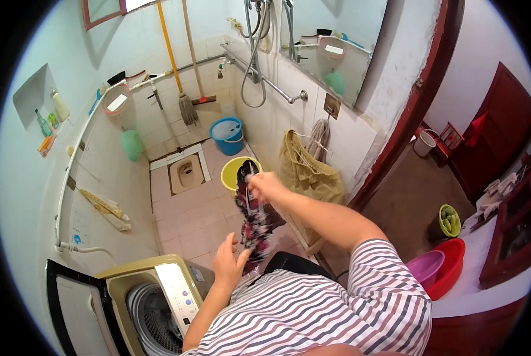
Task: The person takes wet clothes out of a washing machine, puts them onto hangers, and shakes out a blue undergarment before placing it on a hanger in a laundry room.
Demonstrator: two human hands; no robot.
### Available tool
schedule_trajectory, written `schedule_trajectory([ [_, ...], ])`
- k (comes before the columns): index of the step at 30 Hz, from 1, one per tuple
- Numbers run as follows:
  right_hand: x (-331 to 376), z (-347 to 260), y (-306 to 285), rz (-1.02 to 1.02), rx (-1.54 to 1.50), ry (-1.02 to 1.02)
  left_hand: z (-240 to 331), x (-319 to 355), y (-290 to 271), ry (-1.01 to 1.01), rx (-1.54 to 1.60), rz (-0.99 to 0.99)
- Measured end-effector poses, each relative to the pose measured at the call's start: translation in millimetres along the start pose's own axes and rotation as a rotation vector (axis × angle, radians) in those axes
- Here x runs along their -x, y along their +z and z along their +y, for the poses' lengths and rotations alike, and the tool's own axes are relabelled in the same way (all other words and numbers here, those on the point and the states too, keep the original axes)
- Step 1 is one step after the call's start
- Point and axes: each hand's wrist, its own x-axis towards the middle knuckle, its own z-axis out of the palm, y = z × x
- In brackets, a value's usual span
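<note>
A dark garment [254,228] with a pink, red and white pattern hangs lengthwise in front of me, blurred in places. My right hand [265,187] is closed around its upper part, fingers bent in. My left hand [228,261] is at the garment's lower left edge, fingers and thumb apart; whether the thumb touches the cloth I cannot tell. Behind the garment's top stands a yellow bucket [230,173], partly covered by the cloth.
An open washing machine [173,279] stands at the lower left. A blue bucket [227,137] and a squat toilet [188,171] are farther off. A mop [187,110] leans at the back wall. Right of me hangs a yellowish cloth bag [310,172]; red and purple basins [425,267] lie beyond the doorway.
</note>
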Motion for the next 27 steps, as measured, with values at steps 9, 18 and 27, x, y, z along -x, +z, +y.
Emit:
schedule_trajectory([
  [9,-54,18,-204,0.386,0.404,-0.249,-43,53,3,-0.120,-0.087,-0.117],
  [18,-67,4,-248,0.282,0.285,0.160,-39,73,4,-0.291,-0.083,-0.042],
  [27,-93,35,-252,0.197,0.660,0.052,-64,133,-60,-0.322,-0.344,0.124],
])
